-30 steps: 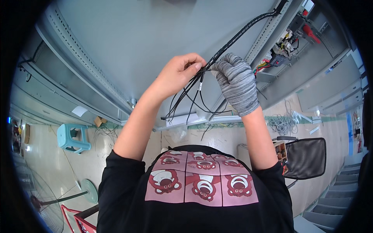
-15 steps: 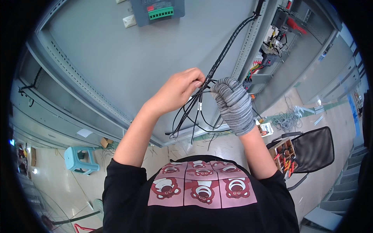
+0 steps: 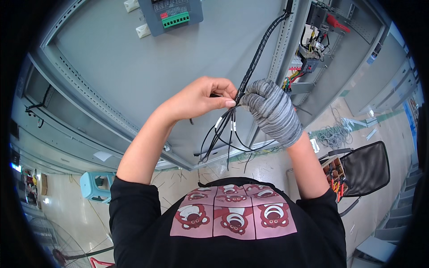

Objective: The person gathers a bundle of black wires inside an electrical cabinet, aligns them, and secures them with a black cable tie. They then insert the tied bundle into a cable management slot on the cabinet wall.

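Note:
A black wire bundle (image 3: 259,50) in spiral wrap hangs from the cabinet's upper right and ends between my hands. Below them its loose black wires (image 3: 229,142), some with white marker sleeves, fan out downward. My bare left hand (image 3: 202,99) pinches the bundle from the left with thumb and fingertips, just where the wires spread. From the right, my right hand (image 3: 273,112), in a grey knitted glove, is closed at the same spot. Its fingertips are turned away, so their exact grip is partly hidden.
Behind my hands is a grey cabinet panel (image 3: 201,53) carrying a meter (image 3: 172,18) with a green terminal strip. Wired breakers (image 3: 308,64) sit at the right. A blue stool (image 3: 96,186), a black mesh chair (image 3: 368,172) with a tool box (image 3: 335,174), and coiled wire (image 3: 333,136) are on the floor.
My left thumb has come down and straightened against the bundle, and the fingers have opened slightly behind it. The gloved hand stays beside the wires. The whole view has shifted a little.

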